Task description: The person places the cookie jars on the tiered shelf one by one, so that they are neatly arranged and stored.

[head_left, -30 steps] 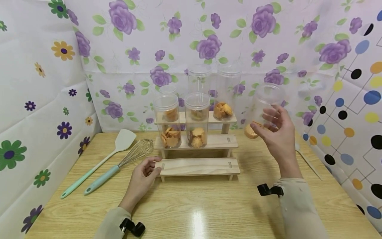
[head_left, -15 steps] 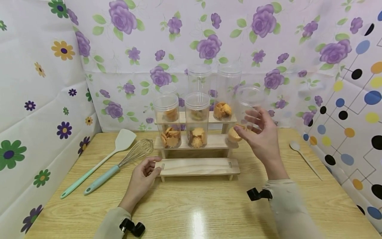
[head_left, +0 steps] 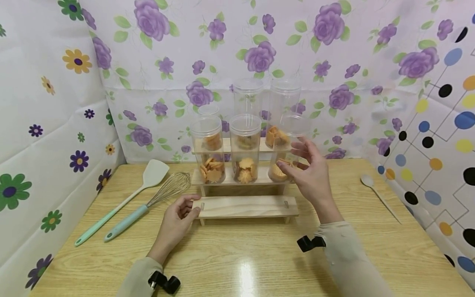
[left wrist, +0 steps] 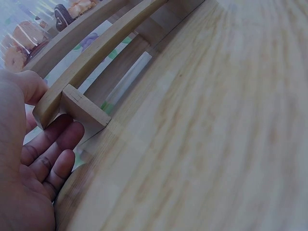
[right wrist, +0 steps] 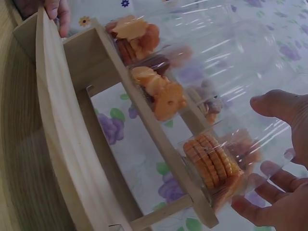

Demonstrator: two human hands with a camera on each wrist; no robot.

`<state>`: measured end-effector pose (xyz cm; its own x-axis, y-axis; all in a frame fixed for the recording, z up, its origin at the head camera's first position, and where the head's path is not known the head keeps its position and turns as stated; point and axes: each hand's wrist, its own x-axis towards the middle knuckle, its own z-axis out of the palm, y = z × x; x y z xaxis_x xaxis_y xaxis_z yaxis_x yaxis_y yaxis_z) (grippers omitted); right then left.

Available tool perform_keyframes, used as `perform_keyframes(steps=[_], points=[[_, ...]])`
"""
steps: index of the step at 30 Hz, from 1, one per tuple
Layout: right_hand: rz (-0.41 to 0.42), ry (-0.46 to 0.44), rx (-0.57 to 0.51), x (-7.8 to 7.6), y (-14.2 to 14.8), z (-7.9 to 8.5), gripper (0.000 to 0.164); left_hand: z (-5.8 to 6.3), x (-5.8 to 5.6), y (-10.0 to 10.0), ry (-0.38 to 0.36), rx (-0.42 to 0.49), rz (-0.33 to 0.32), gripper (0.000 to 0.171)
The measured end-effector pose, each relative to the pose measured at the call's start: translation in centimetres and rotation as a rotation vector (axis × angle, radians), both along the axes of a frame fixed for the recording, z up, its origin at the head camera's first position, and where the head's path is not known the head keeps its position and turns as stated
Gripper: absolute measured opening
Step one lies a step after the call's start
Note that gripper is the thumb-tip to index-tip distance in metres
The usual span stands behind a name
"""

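A three-step wooden rack (head_left: 243,207) stands on the table. My left hand (head_left: 179,218) grips the left end of its lowest step, thumb on top and fingers beneath, as the left wrist view shows. At the right end of the middle step, my right hand (head_left: 312,178) holds a clear plastic jar (head_left: 279,171) with round ridged crackers in its bottom. The thumb lies on the near side and the fingers on the right side in the right wrist view. The jar is upright beside two similar jars of flower-shaped crackers, the closer one (head_left: 245,171) in the middle.
Several clear jars line the top step, one with orange snacks (head_left: 273,137) behind the held jar. A spatula (head_left: 155,173) and a whisk (head_left: 137,214) lie left of the rack. A spoon (head_left: 367,180) lies to the right. Patterned cloth (head_left: 259,57) hangs behind.
My right hand has carried the jar of round crackers leftward, from right of the rack to the right end of the middle step. My left hand has stayed on the lowest step.
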<state>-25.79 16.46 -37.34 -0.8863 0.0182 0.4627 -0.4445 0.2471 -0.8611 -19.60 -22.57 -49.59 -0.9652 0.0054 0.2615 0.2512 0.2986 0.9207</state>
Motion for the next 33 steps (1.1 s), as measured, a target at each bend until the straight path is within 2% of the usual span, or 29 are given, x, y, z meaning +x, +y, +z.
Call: perform_keyframes(steps=[9,22,33], points=[[0.008,0.003,0.037,-0.1,-0.4,-0.7,0.091,0.1,0.0,0.0,0.003,0.003,-0.001,0.028],[-0.005,-0.033,0.095,0.2,0.3,-0.9,0.095,-0.3,-0.3,0.5,0.007,-0.001,-0.013,0.027],[-0.08,-0.058,0.261,1.3,1.1,-1.0,0.116,-0.7,0.2,0.2,-0.008,-0.002,0.004,0.032]])
